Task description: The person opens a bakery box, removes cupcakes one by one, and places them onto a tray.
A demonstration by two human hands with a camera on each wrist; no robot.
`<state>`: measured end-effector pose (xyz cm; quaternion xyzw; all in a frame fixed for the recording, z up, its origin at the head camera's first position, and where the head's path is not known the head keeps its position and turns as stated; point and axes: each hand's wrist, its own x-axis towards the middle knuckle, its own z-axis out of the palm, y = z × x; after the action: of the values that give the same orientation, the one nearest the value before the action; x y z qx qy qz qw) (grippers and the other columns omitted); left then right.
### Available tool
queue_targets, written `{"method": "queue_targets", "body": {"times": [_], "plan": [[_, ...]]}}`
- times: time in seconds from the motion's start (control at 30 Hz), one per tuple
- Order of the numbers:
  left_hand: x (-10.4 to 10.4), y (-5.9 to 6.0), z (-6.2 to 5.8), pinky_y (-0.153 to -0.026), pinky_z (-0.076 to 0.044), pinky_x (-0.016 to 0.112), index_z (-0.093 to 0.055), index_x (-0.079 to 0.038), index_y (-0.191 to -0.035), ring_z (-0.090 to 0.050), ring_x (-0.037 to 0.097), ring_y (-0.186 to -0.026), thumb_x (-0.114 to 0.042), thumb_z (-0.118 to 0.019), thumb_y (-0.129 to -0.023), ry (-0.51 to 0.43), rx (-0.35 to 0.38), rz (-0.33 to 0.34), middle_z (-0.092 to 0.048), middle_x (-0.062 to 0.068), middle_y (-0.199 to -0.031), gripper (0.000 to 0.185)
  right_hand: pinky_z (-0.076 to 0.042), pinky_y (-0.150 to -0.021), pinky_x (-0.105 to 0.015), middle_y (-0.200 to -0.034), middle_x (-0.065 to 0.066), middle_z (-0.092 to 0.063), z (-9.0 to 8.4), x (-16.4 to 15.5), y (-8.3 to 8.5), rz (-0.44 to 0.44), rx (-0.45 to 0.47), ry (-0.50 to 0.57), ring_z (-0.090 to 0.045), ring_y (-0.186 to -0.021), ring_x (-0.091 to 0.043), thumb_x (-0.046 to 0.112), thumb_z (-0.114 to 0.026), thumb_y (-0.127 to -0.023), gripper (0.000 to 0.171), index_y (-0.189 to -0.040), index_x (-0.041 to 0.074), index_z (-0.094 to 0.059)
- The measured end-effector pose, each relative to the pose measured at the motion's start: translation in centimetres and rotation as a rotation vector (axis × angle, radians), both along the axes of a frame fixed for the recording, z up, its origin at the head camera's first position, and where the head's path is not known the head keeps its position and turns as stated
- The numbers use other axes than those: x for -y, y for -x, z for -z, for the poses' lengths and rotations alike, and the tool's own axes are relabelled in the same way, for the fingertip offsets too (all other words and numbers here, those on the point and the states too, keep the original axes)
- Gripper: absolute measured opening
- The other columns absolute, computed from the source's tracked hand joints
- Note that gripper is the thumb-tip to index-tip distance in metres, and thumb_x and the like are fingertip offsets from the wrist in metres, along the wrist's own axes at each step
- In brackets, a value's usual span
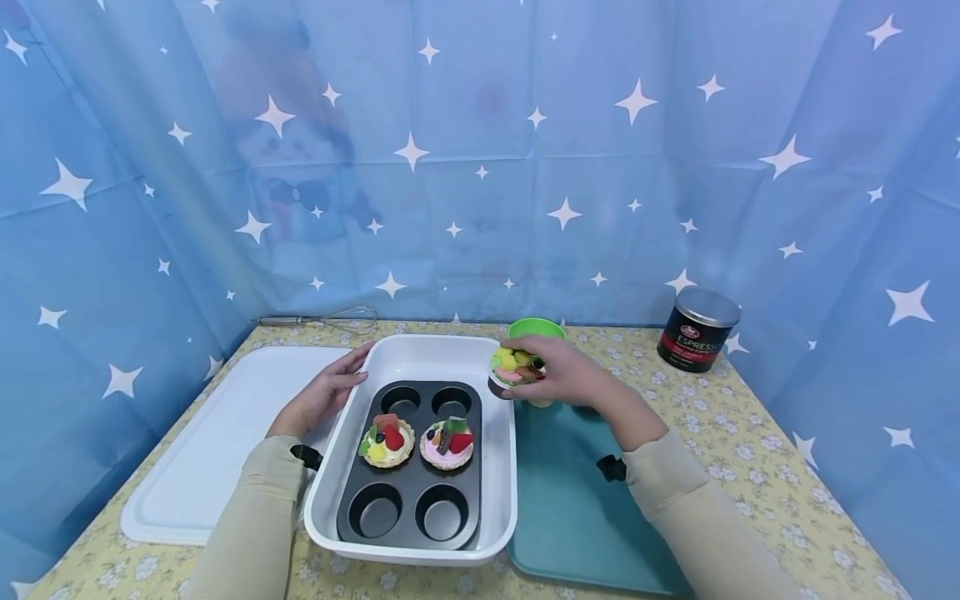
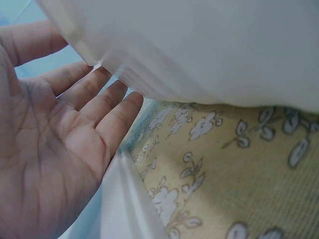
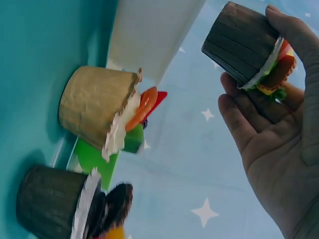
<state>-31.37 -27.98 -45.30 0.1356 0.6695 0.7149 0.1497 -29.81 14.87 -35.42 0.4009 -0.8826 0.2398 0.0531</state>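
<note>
The right hand [image 1: 558, 373] had its fingers [image 3: 249, 124] curled around a toy cupcake in a dark brown paper cup [image 3: 242, 44], holding it up just above the far right corner of the white plastic tub [image 1: 495, 467]. The left hand [image 1: 324, 393] rested flat on the tub's left rim, fingers [image 2: 107, 107] straight and together. Between the hands, inside the tub, lay a black six-hole muffin tin [image 1: 408, 500] with two fruit-topped toy tarts [image 1: 387, 441].
</note>
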Motion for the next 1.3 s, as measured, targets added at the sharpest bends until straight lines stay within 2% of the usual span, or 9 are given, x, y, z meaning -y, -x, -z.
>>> {"method": "queue_targets", "body": {"times": [0.27, 0.43, 0.6, 0.83, 1.03, 1.3], "plan": [[-0.1, -0.1, -0.2, -0.103, -0.045, 0.021, -0.012, -0.019, -0.164, -0.020, 0.030, -0.152, -0.013, -0.050, -0.105, 0.007, 0.004, -0.012, -0.011, 0.005, -0.169, 0.071, -0.056, -0.083, -0.044, -0.123, 0.004, -0.063, 0.3, -2.5, -2.4, -0.020, 0.049, 0.024, -0.059, -0.102, -0.013, 0.040, -0.082, -0.084, 0.066, -0.140, 0.013, -0.059], [-0.1, -0.1, -0.2, -0.103, -0.046, 0.022, -0.011, -0.019, -0.164, -0.020, 0.031, -0.152, -0.011, -0.046, -0.106, 0.019, 0.007, -0.020, -0.012, 0.006, -0.169, 0.069, -0.055, -0.088, -0.048, -0.126, 0.001, -0.063, 0.8, -3.8, -3.1, -0.003, 0.091, 0.021, -0.060, -0.109, -0.016, 0.039, -0.082, -0.085, 0.066, -0.141, 0.013, -0.058], [-0.1, 0.0, -0.2, -0.103, -0.045, 0.021, -0.010, -0.018, -0.164, -0.017, 0.031, -0.152, -0.008, -0.045, -0.106, -0.007, 0.017, -0.004, -0.010, 0.006, -0.169, 0.069, -0.055, -0.088, -0.045, -0.127, 0.001, -0.063, 0.9, -4.6, -3.0, -0.003, 0.125, 0.015, -0.060, -0.108, -0.016, 0.041, -0.082, -0.084, 0.067, -0.141, 0.015, -0.059], [-0.2, 0.1, 0.0, -0.101, -0.046, 0.020, -0.007, -0.015, -0.164, -0.016, 0.032, -0.152, -0.006, -0.044, -0.106, -0.040, 0.022, 0.004, -0.009, 0.007, -0.169, 0.069, -0.055, -0.088, -0.050, -0.130, -0.004, -0.061, 1.1, -5.3, -2.6, 0.013, 0.175, -0.024, -0.058, -0.107, -0.018, 0.043, -0.083, -0.083, 0.071, -0.142, 0.012, -0.058], [-0.2, 0.0, -0.1, -0.101, -0.047, 0.021, -0.008, -0.016, -0.164, -0.017, 0.032, -0.152, -0.006, -0.045, -0.105, -0.048, 0.034, 0.002, -0.009, 0.006, -0.169, 0.070, -0.053, -0.086, -0.041, -0.127, -0.003, -0.062, 1.6, -5.1, -2.4, 0.043, 0.204, -0.106, -0.057, -0.102, -0.016, 0.050, -0.082, -0.080, 0.072, -0.140, 0.016, -0.060], [-0.2, 0.1, -0.1, -0.103, -0.046, 0.022, -0.008, -0.016, -0.164, -0.019, 0.032, -0.152, -0.008, -0.047, -0.105, -0.037, 0.020, 0.010, -0.010, 0.006, -0.169, 0.071, -0.052, -0.083, -0.037, -0.124, 0.001, -0.062, 2.4, -4.7, -2.5, 0.016, 0.257, -0.144, -0.056, -0.099, -0.014, 0.052, -0.083, -0.078, 0.072, -0.138, 0.018, -0.061]]}}
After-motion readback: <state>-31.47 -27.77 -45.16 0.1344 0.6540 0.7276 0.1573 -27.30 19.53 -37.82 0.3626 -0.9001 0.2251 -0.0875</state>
